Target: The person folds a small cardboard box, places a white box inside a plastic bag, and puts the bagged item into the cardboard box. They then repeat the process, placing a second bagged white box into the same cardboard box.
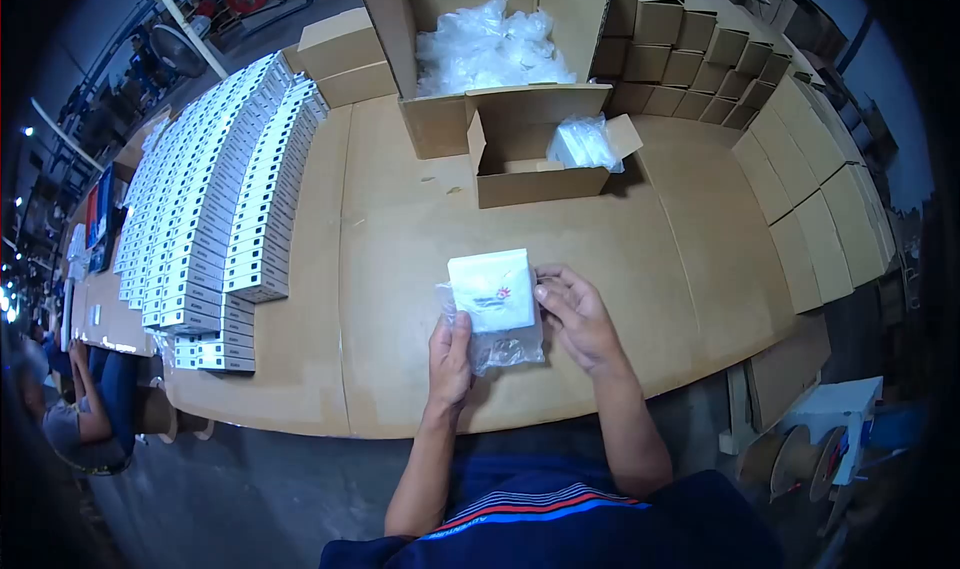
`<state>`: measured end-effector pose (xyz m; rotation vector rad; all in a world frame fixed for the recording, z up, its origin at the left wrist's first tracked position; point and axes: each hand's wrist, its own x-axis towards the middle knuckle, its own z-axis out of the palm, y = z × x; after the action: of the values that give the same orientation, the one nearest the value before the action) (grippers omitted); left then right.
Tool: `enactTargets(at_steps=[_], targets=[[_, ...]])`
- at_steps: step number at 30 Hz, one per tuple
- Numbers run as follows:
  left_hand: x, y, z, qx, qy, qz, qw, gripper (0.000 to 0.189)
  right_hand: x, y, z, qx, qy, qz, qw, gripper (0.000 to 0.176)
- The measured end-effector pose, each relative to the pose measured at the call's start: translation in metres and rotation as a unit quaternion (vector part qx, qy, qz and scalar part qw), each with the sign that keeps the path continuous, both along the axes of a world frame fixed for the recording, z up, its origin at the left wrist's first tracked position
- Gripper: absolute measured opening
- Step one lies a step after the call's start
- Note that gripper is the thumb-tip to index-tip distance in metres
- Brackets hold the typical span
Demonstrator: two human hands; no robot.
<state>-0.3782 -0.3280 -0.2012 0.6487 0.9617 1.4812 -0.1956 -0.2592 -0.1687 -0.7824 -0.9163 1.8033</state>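
A small white box (487, 281) with a printed logo sits partly in a clear plastic bag (507, 352) in front of me, above the table. My left hand (452, 357) grips the lower left side, thumb across the front of the bagged box. At the right edge, my right hand (578, 319) is closed with thumb and fingers pinching the side of the bag; the fingertips are partly hidden behind it. Beyond my hands stands an open small carton (540, 188), with a plastic-wrapped white box (583, 144) at its right end.
Rows of stacked small white boxes (205, 224) line the left of the cardboard-covered table (400, 229). A large carton (437, 129) of clear plastic bags (495, 49) stands behind. Brown cartons (690, 64) are stacked at right. Another person (90, 404) sits at far left.
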Motion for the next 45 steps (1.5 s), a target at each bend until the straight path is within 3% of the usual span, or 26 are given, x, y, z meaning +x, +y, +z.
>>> enactTargets(at_steps=[2,6,11,12,16,20,22,23,25,30,34,37,38,42,45], targets=[[-0.001,0.001,-0.001,0.003,0.022,0.001,1.0,0.04,-0.004,-0.01,-0.007,-0.054,0.049,-0.029,0.997,0.014],[-0.008,0.001,-0.004,0.035,0.117,-0.007,0.992,0.047,-0.003,-0.01,-0.024,0.001,0.052,-0.06,0.997,0.01],[-0.002,0.005,0.028,0.094,0.239,0.025,0.966,0.056,0.0,-0.007,-0.028,0.066,0.071,-0.071,0.993,0.011],[-0.006,0.003,0.034,0.076,0.247,-0.013,0.966,0.058,0.0,-0.007,-0.024,0.078,0.065,-0.067,0.993,0.013],[-0.007,0.005,0.025,0.08,0.188,-0.007,0.979,0.058,-0.005,-0.011,0.002,0.078,0.038,-0.049,0.995,0.023],[-0.002,0.003,0.036,0.039,0.033,-0.015,0.999,0.059,-0.012,-0.02,-0.002,0.102,0.041,-0.042,0.993,0.033],[-0.003,0.003,0.039,0.061,-0.023,-0.036,0.997,0.061,-0.013,-0.02,-0.017,0.161,-0.048,-0.046,0.985,0.038],[-0.004,0.005,0.033,0.077,0.043,-0.038,0.995,0.059,-0.013,-0.019,-0.022,0.19,-0.094,-0.047,0.976,0.041],[-0.005,0.009,0.029,0.108,0.176,-0.038,0.978,0.056,-0.01,-0.02,-0.017,0.138,-0.08,-0.021,0.987,0.042],[0.008,0.003,0.04,-0.029,0.069,0.005,0.997,0.027,-0.006,-0.022,-0.014,0.181,-0.125,0.006,0.976,0.029],[0.006,0.005,0.026,-0.039,0.133,0.02,0.99,0.03,-0.004,-0.019,-0.006,0.231,-0.169,0.001,0.958,0.014],[0.006,0.005,0.022,-0.034,0.137,0.044,0.989,0.031,0.001,-0.017,-0.011,0.162,-0.201,-0.018,0.966,0.013],[0.006,0.006,0.022,-0.038,0.131,0.052,0.989,0.031,0.001,-0.016,-0.011,0.16,-0.157,-0.043,0.974,0.015],[0.006,0.006,0.026,-0.06,0.099,0.088,0.989,0.035,0.008,-0.011,-0.008,0.153,-0.171,-0.231,0.946,0.013],[0.003,0.009,0.02,-0.053,0.108,0.087,0.989,0.032,0.009,-0.016,0.005,0.327,-0.222,-0.086,0.915,0.021]])
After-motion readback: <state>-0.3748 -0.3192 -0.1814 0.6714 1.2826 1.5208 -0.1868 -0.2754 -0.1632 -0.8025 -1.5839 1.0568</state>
